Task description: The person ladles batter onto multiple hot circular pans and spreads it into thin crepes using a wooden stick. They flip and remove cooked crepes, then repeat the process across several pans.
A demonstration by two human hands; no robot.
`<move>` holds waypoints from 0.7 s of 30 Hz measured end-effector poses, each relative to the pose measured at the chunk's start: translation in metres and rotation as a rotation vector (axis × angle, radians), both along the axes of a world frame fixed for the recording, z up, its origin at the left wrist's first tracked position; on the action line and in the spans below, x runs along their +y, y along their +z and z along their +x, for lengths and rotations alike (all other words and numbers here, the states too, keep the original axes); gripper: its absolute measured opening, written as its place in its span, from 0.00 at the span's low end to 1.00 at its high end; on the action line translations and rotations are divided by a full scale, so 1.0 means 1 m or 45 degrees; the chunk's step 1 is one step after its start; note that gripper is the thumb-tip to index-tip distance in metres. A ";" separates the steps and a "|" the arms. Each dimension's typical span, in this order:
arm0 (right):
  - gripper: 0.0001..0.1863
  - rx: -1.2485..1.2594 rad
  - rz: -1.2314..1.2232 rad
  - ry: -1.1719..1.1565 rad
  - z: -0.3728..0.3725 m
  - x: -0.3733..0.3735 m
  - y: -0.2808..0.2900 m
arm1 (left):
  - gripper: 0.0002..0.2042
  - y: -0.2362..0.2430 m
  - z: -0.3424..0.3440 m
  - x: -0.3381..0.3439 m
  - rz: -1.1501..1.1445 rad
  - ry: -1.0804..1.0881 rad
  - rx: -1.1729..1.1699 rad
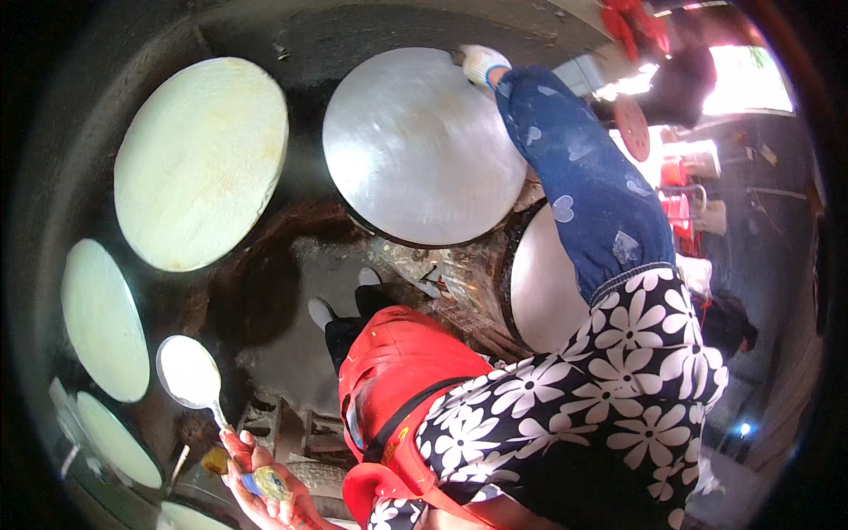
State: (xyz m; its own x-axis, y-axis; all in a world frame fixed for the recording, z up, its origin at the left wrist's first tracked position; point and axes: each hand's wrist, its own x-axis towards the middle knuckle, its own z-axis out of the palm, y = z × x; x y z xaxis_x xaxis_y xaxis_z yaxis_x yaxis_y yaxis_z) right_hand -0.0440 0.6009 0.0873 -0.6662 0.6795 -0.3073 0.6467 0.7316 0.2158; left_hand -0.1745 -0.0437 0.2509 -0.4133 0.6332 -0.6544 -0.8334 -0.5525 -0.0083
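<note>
My left hand (265, 490) at the lower left grips the red handle of a metal ladle (187, 369) full of white batter; a small yellowish item (270, 482) by my fingers is unclear. My right hand (481, 64), in a white glove, reaches to the far rim of a bare silver round griddle (411, 141), its fingers closed on a small dark item that I cannot make out. To the left, a round griddle (199, 163) is covered with a pale batter layer. A similar coated griddle (102, 318) stands below it.
More coated griddles (115, 437) curve along the lower left. Another pale griddle (541, 283) lies partly under my right arm. Red and white buckets (676, 212) stand at the right, near a bright opening (742, 75). My shoes (322, 309) show on the dark floor (291, 353).
</note>
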 end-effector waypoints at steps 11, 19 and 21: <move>0.04 0.323 -0.698 1.793 -0.083 -0.229 0.016 | 0.23 0.016 0.020 0.023 0.007 0.098 0.022; 0.08 -0.145 -1.045 2.010 0.086 -0.232 0.022 | 0.23 0.002 0.024 0.024 -0.141 0.222 -0.089; 0.07 0.063 -1.145 1.757 0.124 -0.209 0.035 | 0.23 0.003 0.019 0.029 -0.102 0.115 -0.037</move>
